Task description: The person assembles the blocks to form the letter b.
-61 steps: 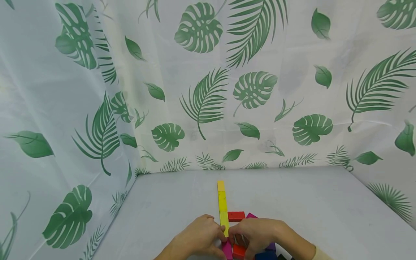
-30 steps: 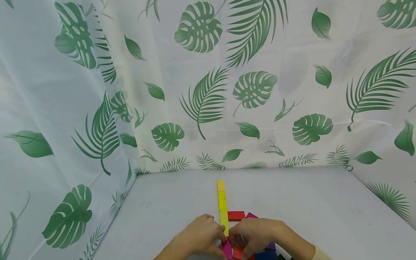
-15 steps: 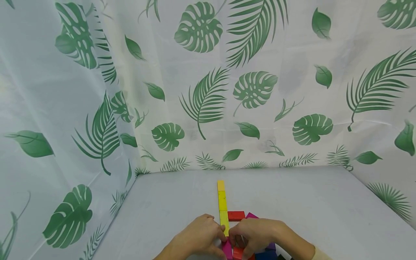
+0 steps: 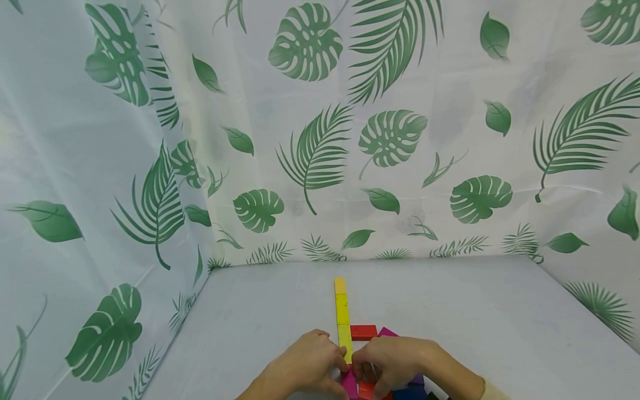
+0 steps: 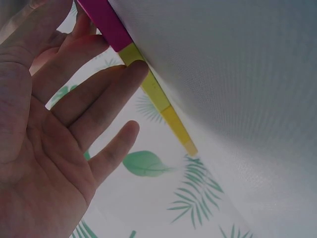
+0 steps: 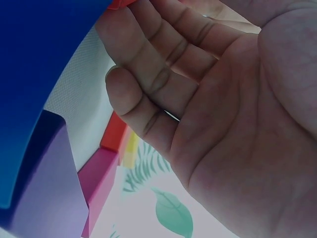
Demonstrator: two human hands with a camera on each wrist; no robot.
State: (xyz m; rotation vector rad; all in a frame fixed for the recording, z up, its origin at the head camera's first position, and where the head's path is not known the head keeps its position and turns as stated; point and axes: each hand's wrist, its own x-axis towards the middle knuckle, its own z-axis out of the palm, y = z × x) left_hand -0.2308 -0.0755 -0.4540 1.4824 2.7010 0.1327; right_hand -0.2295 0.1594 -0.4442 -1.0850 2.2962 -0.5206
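Three yellow blocks form a straight row on the table, with a magenta block at the near end. My left hand lies along the row's left side; fairly straight fingers touch the yellow and magenta blocks. Just right of the magenta block, my right hand pinches a red block between thumb and fingers. Only a red sliver shows at those fingertips in the right wrist view. My hand and the frame edge hide part of that block.
Another red block lies crosswise against the yellow row. Beyond the right hand are a second magenta block, a purple block, a blue block and a black piece. Leaf-printed cloth surrounds the table.
The red block under my right hand has shifted slightly nearer and to the right since two seconds ago. Both hands and the other blocks have stayed practically still.
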